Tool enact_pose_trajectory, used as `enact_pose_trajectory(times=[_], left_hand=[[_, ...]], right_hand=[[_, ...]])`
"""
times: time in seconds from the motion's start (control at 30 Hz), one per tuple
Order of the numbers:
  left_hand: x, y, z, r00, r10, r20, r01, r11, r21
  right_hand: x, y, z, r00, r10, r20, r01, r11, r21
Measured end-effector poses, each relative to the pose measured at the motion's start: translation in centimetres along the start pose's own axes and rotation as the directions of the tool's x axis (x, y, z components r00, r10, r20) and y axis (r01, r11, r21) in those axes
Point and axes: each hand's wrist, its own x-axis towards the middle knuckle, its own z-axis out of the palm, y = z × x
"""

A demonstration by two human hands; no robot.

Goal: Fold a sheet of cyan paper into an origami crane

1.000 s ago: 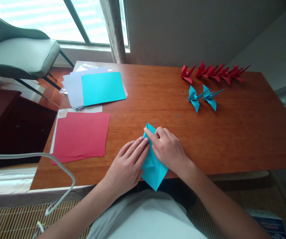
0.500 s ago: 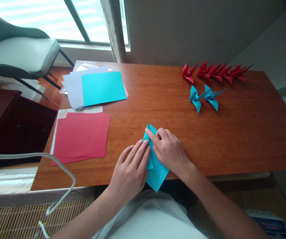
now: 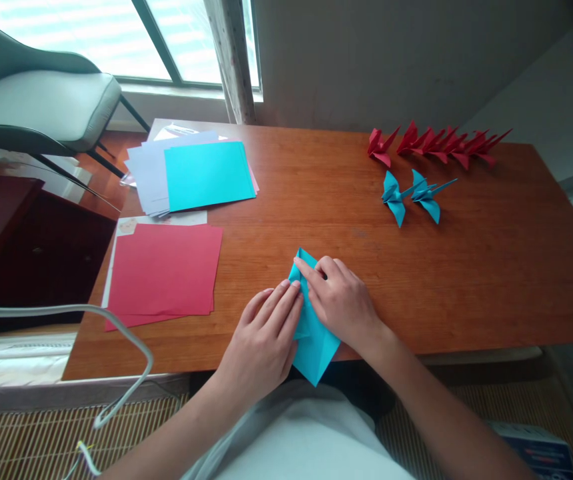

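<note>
Paper in bright turquoise, folded to a long pointed kite shape (image 3: 315, 350), lies at the near edge of the brown wooden surface (image 3: 296, 180), its lower corner jutting past that edge and its upper point facing away from the person. The bare left hand (image 3: 266, 327) is laid palm down over its left side, fingers stretched and close together; whether its grip pinches the paper, I cannot tell. The bare right hand (image 3: 341, 293) rests on the right side, index fingertip near the upper point and other fingers curled; whether this grip is grasping or only pressing cannot be told either.

Left of the hands sit flat red paper sheets (image 3: 166, 270), at least 2, over a white sheet (image 3: 110, 273). Behind them, flat turquoise rectangular sheets (image 3: 209, 177) overlap pale lavender-white sheets (image 3: 147, 173).

Toward the far right stand 2 blue folded paper cranes (image 3: 394, 200), near each other. Behind these is 1 red folded paper crane (image 3: 380, 148), just beside a tight row of red paper cranes (image 3: 451, 147), too overlapped to count.
</note>
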Motion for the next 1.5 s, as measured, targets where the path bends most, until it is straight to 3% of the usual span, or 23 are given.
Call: enact_pose_trajectory(times=[0.53,0.7,0.83,0.93,1.17,1.37,1.5], left_hand=[[0.0,0.1,0.0,0.999,-0.013,-0.037,0.013,1.0,0.004],[0.4,0.5,-0.1,0.985,-0.148,-0.088,0.152,0.988,0.03],[0.6,0.5,-0.2,0.947,-0.284,-0.148,0.291,0.956,0.026],[0.7,0.2,-0.2,0.923,-0.33,-0.196,0.332,0.943,-0.025],[0.8,-0.1,-0.3,0.911,-0.361,-0.199,0.357,0.932,-0.058],[0.9,0.0,-0.4,0.914,-0.354,-0.198,0.348,0.935,-0.063],[0.9,0.0,-0.3,0.914,-0.333,-0.229,0.323,0.943,-0.083]], right_hand=[[-0.1,0.0,0.1,1.0,0.008,-0.008,-0.008,1.0,-0.009],[-0.1,0.0,0.1,1.0,0.008,-0.011,-0.008,1.0,-0.001],[-0.3,0.0,0.0,1.0,0.019,-0.022,-0.018,1.0,0.019],[-0.7,-0.1,-0.5,1.0,-0.001,-0.008,0.001,0.999,0.033],[-2.2,-1.1,-1.6,0.999,-0.044,0.008,0.044,0.999,0.029],[-2.9,-1.9,-1.5,0.99,-0.138,0.028,0.137,0.99,0.023],[-2.9,-1.9,-1.4,0.99,-0.13,0.047,0.128,0.991,0.035]])
